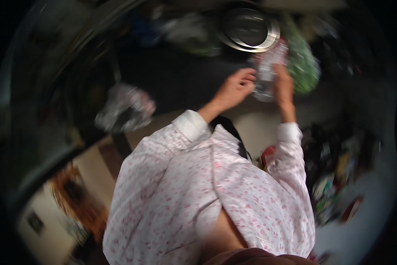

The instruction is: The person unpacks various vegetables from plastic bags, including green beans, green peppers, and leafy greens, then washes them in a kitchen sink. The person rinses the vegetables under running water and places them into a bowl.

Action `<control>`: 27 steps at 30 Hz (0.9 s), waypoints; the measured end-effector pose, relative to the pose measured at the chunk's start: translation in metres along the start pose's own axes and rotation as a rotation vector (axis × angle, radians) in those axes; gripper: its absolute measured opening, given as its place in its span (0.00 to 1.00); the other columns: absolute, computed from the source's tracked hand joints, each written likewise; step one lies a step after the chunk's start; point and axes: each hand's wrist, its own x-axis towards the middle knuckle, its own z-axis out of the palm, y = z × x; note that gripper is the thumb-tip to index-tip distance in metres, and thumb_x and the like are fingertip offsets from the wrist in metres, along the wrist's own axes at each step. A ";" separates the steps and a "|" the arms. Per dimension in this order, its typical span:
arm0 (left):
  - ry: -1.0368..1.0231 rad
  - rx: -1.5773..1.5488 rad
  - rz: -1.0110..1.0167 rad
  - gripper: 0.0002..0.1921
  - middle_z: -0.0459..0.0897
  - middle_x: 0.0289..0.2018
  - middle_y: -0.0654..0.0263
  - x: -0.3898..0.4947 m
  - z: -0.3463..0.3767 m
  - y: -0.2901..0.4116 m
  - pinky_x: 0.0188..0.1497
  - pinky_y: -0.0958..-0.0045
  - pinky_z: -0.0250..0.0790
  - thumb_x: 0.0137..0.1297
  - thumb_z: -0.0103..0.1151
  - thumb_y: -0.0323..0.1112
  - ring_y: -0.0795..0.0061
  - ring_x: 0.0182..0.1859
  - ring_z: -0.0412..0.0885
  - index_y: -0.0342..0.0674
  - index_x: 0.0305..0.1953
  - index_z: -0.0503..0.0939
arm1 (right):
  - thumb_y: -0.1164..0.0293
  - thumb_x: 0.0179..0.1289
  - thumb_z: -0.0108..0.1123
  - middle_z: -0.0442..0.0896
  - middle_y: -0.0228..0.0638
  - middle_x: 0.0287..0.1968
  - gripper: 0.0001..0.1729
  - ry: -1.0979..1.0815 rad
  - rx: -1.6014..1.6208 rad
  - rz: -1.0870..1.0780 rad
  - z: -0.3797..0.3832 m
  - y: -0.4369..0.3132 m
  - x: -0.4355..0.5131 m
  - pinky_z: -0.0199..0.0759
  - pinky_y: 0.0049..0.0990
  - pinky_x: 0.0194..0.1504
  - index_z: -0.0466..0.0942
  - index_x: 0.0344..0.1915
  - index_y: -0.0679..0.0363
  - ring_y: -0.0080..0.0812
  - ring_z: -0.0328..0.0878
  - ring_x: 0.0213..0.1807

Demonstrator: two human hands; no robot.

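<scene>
My right hand (283,84) grips the side of a clear plastic bag (264,79), which shows reddish patches towards its far end. Just left of that bag is my left hand (236,87), its fingers curled. Blur hides whether those fingertips touch the plastic. Beyond the bag stands a round metal vessel (274,36) with a shiny rim and a dark inside. A plastic bag of green vegetables (302,71) lies directly to the right of my right hand.
A dark countertop (178,79) runs before me. On its left sits another clear plastic bag (125,109) with something pinkish inside. Further back are a whitish bag (190,29) and a blue item (147,31). Assorted blurred objects (334,172) crowd the lower right.
</scene>
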 end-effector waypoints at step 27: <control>0.699 1.301 -0.059 0.66 0.49 0.73 0.49 -0.287 -0.260 -0.011 0.70 0.52 0.52 0.37 0.81 0.40 0.49 0.74 0.48 0.38 0.74 0.42 | 0.66 0.64 0.63 0.81 0.30 0.40 0.17 0.138 0.537 0.233 -0.025 -0.006 0.027 0.72 0.25 0.41 0.79 0.49 0.64 0.25 0.77 0.41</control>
